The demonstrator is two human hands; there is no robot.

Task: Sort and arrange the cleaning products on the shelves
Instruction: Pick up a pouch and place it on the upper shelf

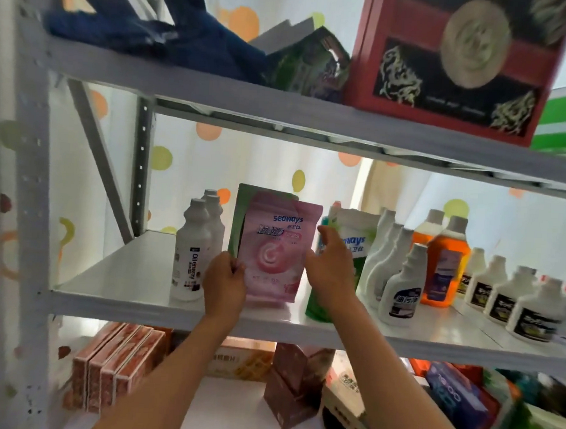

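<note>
A pink Seaways pouch (274, 247) stands upright on the middle shelf (112, 277), with a green pouch (242, 205) right behind it. My left hand (224, 282) pinches the pink pouch's lower left edge. My right hand (331, 267) lies against its right edge with fingers extended, in front of a green and white Seaways refill pouch (353, 241). White "Oil enemy" bottles (193, 255) stand just left of the pouches. White spray bottles (400, 281) and orange bottles (444, 260) stand to the right.
The shelf's right end holds several white bottles with dark labels (508, 294). The upper shelf carries blue cloth (173, 38), a green pouch (307, 63) and a red box (450, 58). Boxes (116, 366) and packets (459, 397) fill the lower shelf.
</note>
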